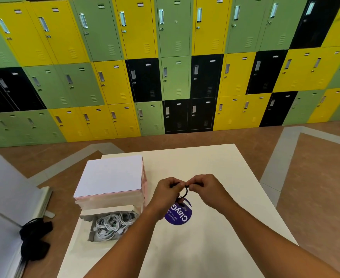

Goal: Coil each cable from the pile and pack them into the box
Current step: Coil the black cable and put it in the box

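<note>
Far left, floor: a dark bundle [34, 239] lay beside the surface [215, 247]; its nature could not be told.
Open box [85, 216]: sat at the surface's left edge and held a tangle of white cables [113, 224], loosely coiled.
White-topped pink box [111, 175]: stood closed just behind the open one.
Left hand [166, 190]: fingers curled, pinching the black cable [185, 192].
Black cable: held above the surface in a small loop between both hands, over a round purple sticker [178, 215].
Right hand [204, 187]: fingers clamped on the same loop.
Progress: judged late; the white cables were packed, while this coil was unfinished and not yet boxed.
</note>
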`<state>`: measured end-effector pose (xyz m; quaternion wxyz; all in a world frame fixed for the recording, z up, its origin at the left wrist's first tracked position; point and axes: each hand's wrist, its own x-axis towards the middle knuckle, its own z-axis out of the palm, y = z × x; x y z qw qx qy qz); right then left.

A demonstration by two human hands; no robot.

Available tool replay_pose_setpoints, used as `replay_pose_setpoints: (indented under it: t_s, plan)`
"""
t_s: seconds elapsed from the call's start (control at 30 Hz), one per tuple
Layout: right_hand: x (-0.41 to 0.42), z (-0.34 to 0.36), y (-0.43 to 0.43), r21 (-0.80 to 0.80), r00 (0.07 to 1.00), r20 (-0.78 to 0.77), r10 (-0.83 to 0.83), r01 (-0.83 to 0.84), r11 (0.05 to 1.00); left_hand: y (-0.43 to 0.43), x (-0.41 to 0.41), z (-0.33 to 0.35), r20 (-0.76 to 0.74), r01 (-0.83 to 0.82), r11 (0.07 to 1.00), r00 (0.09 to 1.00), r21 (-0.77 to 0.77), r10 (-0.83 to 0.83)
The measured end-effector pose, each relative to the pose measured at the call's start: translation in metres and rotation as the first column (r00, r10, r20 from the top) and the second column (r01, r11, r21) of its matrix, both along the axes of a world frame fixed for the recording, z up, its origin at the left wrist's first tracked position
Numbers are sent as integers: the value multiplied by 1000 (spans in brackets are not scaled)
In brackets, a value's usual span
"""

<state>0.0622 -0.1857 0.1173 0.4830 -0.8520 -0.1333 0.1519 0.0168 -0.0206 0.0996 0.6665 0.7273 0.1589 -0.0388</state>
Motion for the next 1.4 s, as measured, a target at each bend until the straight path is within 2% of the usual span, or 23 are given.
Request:
replay_pose_setpoints:
  t_s: [0.07, 0.17, 0.3, 0.37, 0.67, 0.8, 0.9, 0.97, 1.03, 1.13, 1.2, 1.4]
  plan:
    - [0, -1, 1, -47, 999, 54, 8, -6, 999, -1, -2, 0, 31, -12, 999, 999, 45, 10]
    - [-4, -1, 6, -13, 996, 83, -33, 35, 999, -4, -4, 1, 62, -47, 997, 997, 54, 44]
    - [-6, 3, 12, 42, 981, 159, -115, 109, 993, -8, -6, 3, 47, -66, 990, 996, -122, 73]
    - [-5, 4, 11, 78, 975, 175, -137, 125, 989, -5, -6, 3, 25, -63, 985, 997, -161, 68]
    - [-7, 9, 6, -59, 951, 309, -19, 39, 997, 4, -5, -1, 34, -61, 997, 997, -47, 63]
    - [-1, 11, 3, -53, 925, 374, -62, 88, 995, 0, -3, 6, 18, -30, 993, 999, -113, 32]
    - [0, 11, 6, -34, 919, 381, -102, 124, 992, -1, -2, 8, 9, 9, 997, 1000, -81, -9]
    - [-1, 9, 9, -2, 933, 326, -151, 160, 987, -2, -1, 9, 25, 13, 1000, 1000, -26, -13]
    - [-3, 4, 11, 64, 964, 187, -189, 180, 982, -5, 1, 8, 54, -13, 1000, 998, -4, 13]
    - [-7, 4, 14, 269, 982, -72, -173, 186, 945, -9, 0, 9, 103, -61, 997, 993, 45, 56]
    - [-11, 6, 16, 390, 975, -181, -130, 193, 900, -8, 0, 7, 138, -91, 990, 988, 104, 76]
    - [-8, 4, 15, 464, 941, -270, -207, 315, 828, -7, 2, 7, 186, -75, 995, 981, 72, 60]
